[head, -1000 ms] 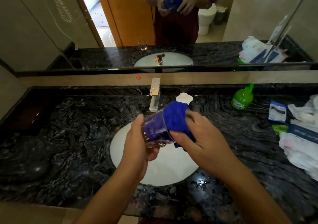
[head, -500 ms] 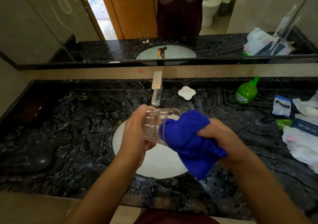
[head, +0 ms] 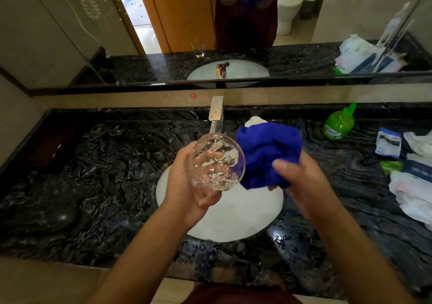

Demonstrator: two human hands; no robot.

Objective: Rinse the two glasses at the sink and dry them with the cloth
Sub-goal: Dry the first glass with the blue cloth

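Cloth (head: 266, 154) pulled out of the glass (head: 216, 162), now beside it.
Left hand (head: 194, 182) grips the glass, right hand (head: 301, 182) clutches the cloth, above the sink (head: 245, 222).

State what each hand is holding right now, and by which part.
The left hand grips the glass around its side wall, mouth tilted toward the camera. The right hand clutches the bunched blue cloth by its lower end.

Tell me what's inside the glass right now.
Nothing solid shows inside the glass; through it the left hand is visible. The blue cloth sits outside, bunched in the right hand. Leftover droplets can't be judged.
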